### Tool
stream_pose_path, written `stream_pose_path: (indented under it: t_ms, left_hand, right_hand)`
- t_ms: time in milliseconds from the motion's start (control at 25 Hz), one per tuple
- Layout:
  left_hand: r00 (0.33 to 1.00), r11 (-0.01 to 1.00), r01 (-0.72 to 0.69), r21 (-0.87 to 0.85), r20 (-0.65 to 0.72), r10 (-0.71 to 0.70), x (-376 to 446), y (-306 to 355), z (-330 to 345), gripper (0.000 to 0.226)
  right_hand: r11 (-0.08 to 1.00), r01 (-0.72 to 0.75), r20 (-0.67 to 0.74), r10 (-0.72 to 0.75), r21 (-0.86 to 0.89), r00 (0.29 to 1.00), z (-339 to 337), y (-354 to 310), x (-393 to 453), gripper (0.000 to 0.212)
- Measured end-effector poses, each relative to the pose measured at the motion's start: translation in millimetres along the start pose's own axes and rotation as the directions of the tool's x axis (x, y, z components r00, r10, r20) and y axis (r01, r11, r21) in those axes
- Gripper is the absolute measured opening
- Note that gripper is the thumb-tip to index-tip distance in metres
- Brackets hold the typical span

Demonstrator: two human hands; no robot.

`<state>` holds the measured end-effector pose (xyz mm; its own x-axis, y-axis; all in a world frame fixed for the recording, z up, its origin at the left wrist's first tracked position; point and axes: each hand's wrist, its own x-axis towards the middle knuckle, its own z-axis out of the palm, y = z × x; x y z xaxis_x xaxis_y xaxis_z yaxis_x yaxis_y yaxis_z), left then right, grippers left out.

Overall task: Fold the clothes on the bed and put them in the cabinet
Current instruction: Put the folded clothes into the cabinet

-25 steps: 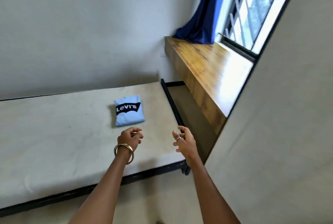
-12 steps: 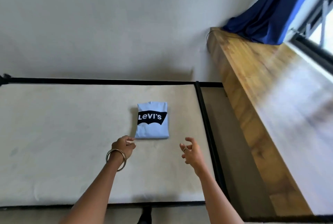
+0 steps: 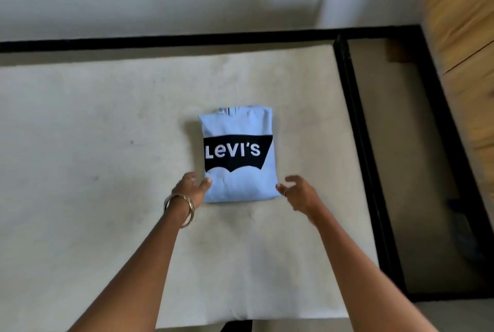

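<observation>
I observe one folded light-blue shirt (image 3: 239, 155) lying flat on the pale mattress (image 3: 107, 144), black logo panel facing up, collar end toward the wall. All positions below are taken from this shirt. The left hand (image 3: 193, 188) is at the shirt's near left corner, fingers spread partly open, thumb tip touching the fabric edge; I cannot tell whether any fold is pinched. Two bangles (image 3: 181, 207) sit on that wrist. The right hand (image 3: 296, 192) is at the near right corner, fingers curled loosely and open, index tip just beside the edge, holding nothing. To the shirt's right runs the black bed frame (image 3: 355, 123), and beyond it a wooden ledge (image 3: 459, 37), blurred. No cabinet appears in my view.
</observation>
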<state>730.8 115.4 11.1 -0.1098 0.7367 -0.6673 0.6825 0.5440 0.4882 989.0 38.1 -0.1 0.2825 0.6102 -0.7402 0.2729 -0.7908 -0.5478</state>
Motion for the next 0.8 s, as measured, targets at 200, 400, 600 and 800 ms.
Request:
stream_pose_path:
  t_ms: [200,400,600,800]
  left_hand:
    - [0.987,0.983,-0.003,-0.185,-0.157,-0.027,127,0,52,0.065]
    - [0.988,0.919,-0.007,-0.395,-0.143,-0.054,171,-23,100,0.057]
    - [0.973,0.778,0.188,-0.600,0.220,-0.065,146,-32,90,0.049]
    - [0.945,0.720,0.203,-0.664,0.325,0.033,53,-10,94,0.038]
  right_hand:
    - [0.997,0.043,-0.142,-0.033,0.064,0.989,34,-17,129,0.099]
    - [0.999,-0.021,-0.174,0.026,0.032,0.984,89,4,165,0.102]
    - [0.896,-0.062,0.063,0.038,0.440,0.997,60,17,136,0.038]
    - [0.818,0.016,0.037,-0.046,0.574,0.998,6,34,38,0.029]
